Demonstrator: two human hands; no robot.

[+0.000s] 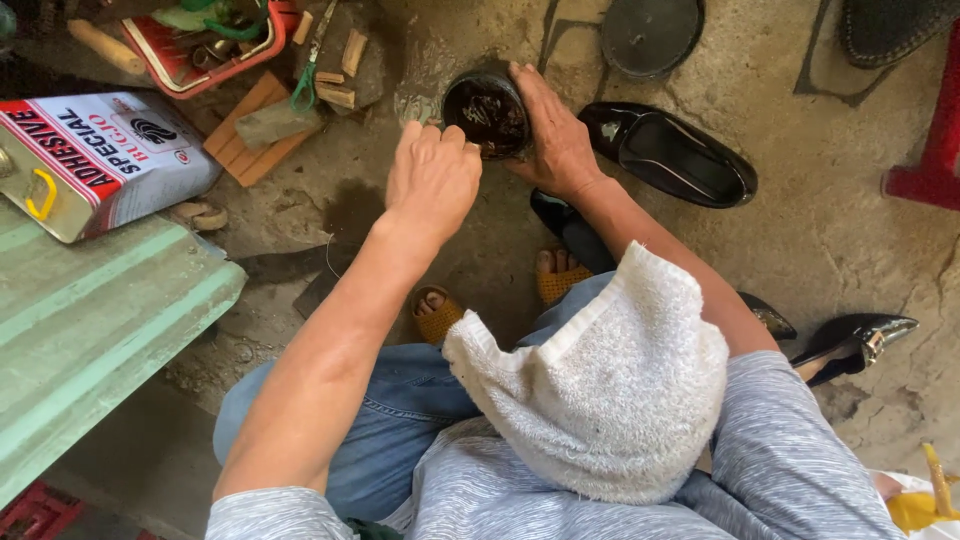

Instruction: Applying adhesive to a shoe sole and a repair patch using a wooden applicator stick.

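Two hands at one open tin of dark polish

Both of your hands meet over the round tin that sits on the concrete floor, straight out in front of your knees. Your right hand grasps the tin from its right side, palm against the wall and fingers curled over the far rim. The tin stands open, and its inside shows a dark brown, glossy paste. Your left hand hovers just beside the tin's left edge with the fingers bent down towards it; from this angle you cannot tell whether those fingers hold anything or touch the rim.

Just right of your right hand lies a shiny black shoe, its opening turned up. A round dark lid rests on the floor beyond that shoe, well apart from the tin. A second black shoe shows under your right forearm, near your sandalled toes. A pointed black high-heeled shoe lies at the right, close to your right elbow.

A white towel is draped over your lap, covering part of your jeans. To the left, a rectangular metal can with a red and white label lies on its side on a pale green corrugated sheet. Behind it sit a red tray of odds and ends and some small wooden blocks.
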